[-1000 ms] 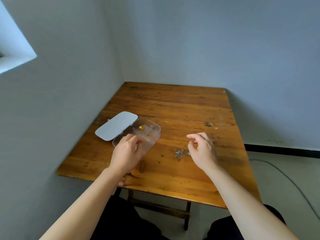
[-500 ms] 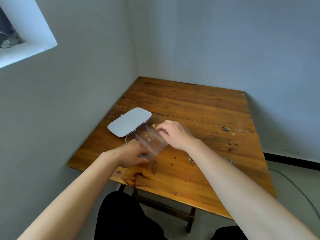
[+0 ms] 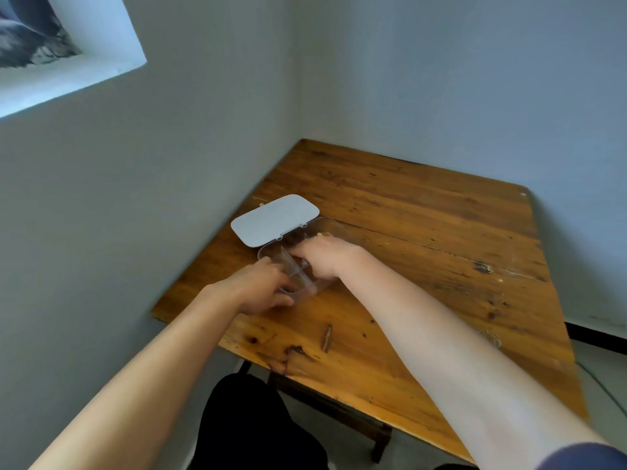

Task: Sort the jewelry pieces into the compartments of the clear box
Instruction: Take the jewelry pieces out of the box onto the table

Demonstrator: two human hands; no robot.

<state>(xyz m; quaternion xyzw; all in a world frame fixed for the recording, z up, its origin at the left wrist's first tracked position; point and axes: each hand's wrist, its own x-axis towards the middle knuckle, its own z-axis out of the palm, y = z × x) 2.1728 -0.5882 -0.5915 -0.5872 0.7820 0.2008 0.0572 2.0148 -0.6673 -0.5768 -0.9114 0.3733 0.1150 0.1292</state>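
Note:
The clear box point(image 3: 271, 252) stands on the wooden table point(image 3: 407, 215) near the left edge, with its white lid point(image 3: 274, 220) folded open behind it. My left hand point(image 3: 258, 288) grips the box's near end. My right hand point(image 3: 325, 257) lies palm down over the box, its fingers dipped into a middle compartment and hiding what is under them. A small gold piece point(image 3: 320, 235) shows in the far compartment. A thin silver chain point(image 3: 492, 337) lies on the table to the right of my right forearm.
Walls close in the table on the left and at the back. A dark knot and crack point(image 3: 327, 337) mark the near tabletop. My dark-clothed lap point(image 3: 251, 425) is below the front edge. A cable point(image 3: 604, 391) runs across the floor at right.
My right hand left the silver chain, crossed left and went down into the box. My left hand slid to the box's near end. The view swung left and closer.

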